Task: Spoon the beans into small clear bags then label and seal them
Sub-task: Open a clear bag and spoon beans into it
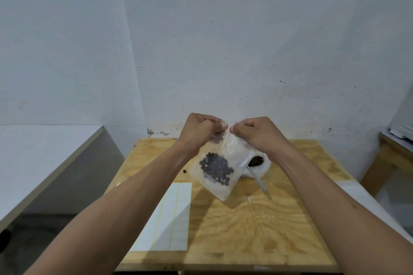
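Observation:
A small clear bag (225, 158) with a dark clump of beans (215, 168) in its lower part hangs tilted in the air above the wooden table (257, 225). My left hand (201, 127) pinches the bag's top edge on the left, and my right hand (257, 133) pinches the same edge on the right, thumbs almost touching. Behind the bag, a white container of brown beans (257, 161) stands on the table with a spoon handle (260, 182) sticking out toward me.
A white sheet of labels (169, 216) lies on the table's left front part. One loose bean (184, 171) sits left of the bag. A white counter (44, 152) runs along the left, another wooden table (393, 154) stands at right, and a wall is close behind.

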A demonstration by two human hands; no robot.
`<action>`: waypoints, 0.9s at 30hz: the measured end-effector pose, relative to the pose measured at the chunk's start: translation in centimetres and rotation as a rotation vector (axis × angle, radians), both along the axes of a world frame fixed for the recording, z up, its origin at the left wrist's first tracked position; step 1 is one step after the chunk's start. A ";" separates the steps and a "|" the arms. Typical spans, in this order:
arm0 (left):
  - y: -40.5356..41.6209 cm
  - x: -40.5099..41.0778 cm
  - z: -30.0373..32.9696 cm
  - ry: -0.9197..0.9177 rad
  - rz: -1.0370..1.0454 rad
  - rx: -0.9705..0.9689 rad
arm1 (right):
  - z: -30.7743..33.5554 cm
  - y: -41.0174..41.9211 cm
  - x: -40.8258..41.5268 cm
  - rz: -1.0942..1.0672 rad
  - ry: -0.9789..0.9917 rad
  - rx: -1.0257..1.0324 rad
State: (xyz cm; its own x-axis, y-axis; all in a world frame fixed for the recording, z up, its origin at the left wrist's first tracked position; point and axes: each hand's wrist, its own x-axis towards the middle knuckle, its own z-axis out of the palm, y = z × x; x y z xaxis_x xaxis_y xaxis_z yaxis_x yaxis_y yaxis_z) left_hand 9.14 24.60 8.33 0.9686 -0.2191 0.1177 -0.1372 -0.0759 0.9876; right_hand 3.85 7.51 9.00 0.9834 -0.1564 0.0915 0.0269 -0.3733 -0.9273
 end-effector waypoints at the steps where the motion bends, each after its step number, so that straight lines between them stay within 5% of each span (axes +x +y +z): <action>1: 0.0 -0.1 0.0 0.008 0.006 0.003 | -0.1 0.1 0.2 -0.003 0.015 0.001; 11: 2.6 1.7 0.5 0.039 0.237 -0.004 | -0.6 -0.3 1.0 0.062 0.100 0.124; 17: 4.3 2.9 1.2 0.232 0.300 -0.109 | -0.7 2.4 1.9 -0.018 0.212 0.314; 22: 8.1 5.0 1.0 0.295 0.321 0.009 | -1.2 6.2 2.5 0.316 0.391 0.393; 27: 11.9 5.2 0.6 0.439 0.167 0.292 | -2.6 9.4 6.1 0.111 0.379 0.602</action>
